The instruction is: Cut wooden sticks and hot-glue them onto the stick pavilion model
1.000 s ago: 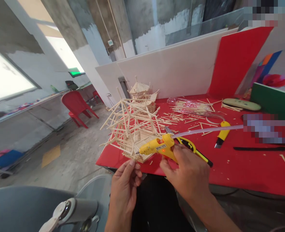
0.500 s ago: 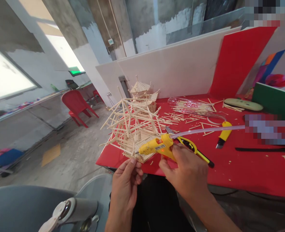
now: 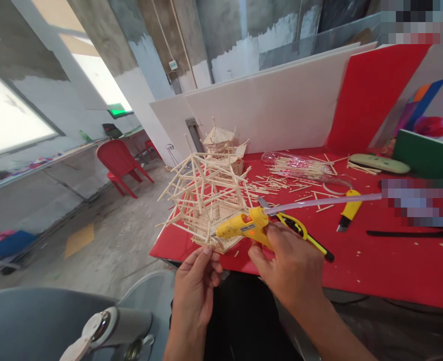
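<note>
My right hand (image 3: pixel 289 268) grips a yellow hot glue gun (image 3: pixel 244 228) with a clear glue stick (image 3: pixel 319 202) poking out of its back. Its nozzle points left at the base of a stick-built model house (image 3: pixel 206 198) on the near left corner of the red table (image 3: pixel 375 260). My left hand (image 3: pixel 198 286) is raised just below that corner, fingertips pinched together by the nozzle, probably on a thin wooden stick. A second, smaller stick tower (image 3: pixel 221 143) stands behind the model.
Loose wooden sticks (image 3: pixel 277 184) and a clear bag of sticks (image 3: pixel 300 165) lie mid-table. Yellow-handled pliers (image 3: pixel 300 233), a yellow utility knife (image 3: pixel 348 210) and a black strip (image 3: pixel 407 233) lie to the right. White and red boards (image 3: pixel 281 105) stand behind. A red chair (image 3: pixel 118 163) stands on the floor.
Hardly anything moves. The glue gun and my right hand edge slightly left and up toward the model; my left hand stays pinched below the nozzle.
</note>
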A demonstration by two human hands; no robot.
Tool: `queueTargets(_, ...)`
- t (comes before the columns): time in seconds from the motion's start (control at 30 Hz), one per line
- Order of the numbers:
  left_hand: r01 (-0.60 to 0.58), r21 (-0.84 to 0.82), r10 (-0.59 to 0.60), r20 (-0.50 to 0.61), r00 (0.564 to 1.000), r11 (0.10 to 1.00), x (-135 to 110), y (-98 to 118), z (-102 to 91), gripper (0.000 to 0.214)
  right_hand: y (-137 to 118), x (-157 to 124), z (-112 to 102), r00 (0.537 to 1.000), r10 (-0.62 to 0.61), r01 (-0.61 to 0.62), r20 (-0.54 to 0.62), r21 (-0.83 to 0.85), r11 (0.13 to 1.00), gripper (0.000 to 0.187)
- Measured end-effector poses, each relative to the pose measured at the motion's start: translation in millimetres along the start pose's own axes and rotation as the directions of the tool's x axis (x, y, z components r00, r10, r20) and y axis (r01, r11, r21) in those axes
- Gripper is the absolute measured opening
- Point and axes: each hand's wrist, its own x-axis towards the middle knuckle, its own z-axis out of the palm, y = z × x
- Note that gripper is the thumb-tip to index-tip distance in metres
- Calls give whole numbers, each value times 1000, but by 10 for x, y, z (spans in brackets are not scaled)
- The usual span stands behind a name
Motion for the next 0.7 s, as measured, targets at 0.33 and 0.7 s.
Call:
queueTargets(0.33,-5,13,5,15,1000,1000,-47,23,8,27,52,-41,-33,1000,0,0,13,13,1000,25)
queueTargets(0.7,-6,29,5,20,1000,1000,-89,19,-21,26,408,-304,-192,966,239,-246,92,61,967,52)
